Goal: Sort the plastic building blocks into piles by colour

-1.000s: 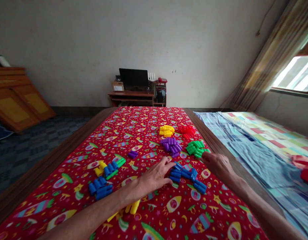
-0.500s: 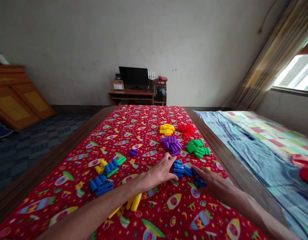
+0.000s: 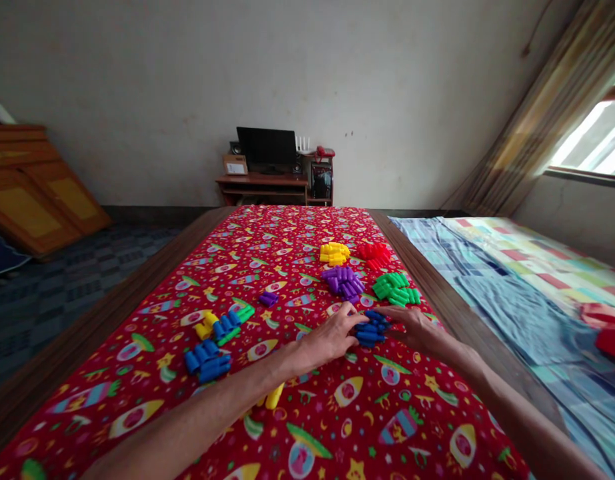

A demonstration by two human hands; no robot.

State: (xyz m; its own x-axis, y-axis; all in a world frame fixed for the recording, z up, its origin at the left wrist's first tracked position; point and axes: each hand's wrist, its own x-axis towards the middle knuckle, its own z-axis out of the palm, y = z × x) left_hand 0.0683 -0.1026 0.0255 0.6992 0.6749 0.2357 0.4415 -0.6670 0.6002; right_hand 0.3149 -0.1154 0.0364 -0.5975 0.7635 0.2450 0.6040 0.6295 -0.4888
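A heap of blue plastic blocks (image 3: 370,328) lies on the red patterned tablecloth (image 3: 287,427), cupped between my two hands. My left hand (image 3: 330,338) presses against the heap's left side with fingers curled. From the right, my right hand (image 3: 412,327) closes in on it, fingers bent round the blocks. Beyond the hands lie sorted piles: purple blocks (image 3: 343,281), green blocks (image 3: 394,289), yellow blocks (image 3: 334,253) and red blocks (image 3: 374,252).
Loose blocks lie left of my arm: a blue cluster (image 3: 207,361), a yellow, blue and green group (image 3: 222,325), one purple piece (image 3: 268,299), a yellow piece (image 3: 274,396). A bed with a checked sheet (image 3: 512,280) runs along the right. A desk with a monitor (image 3: 270,170) stands at the far wall.
My right hand came back from the green pile and swept the scattered blue blocks leftward. Both hands have gathered them into one tight heap.
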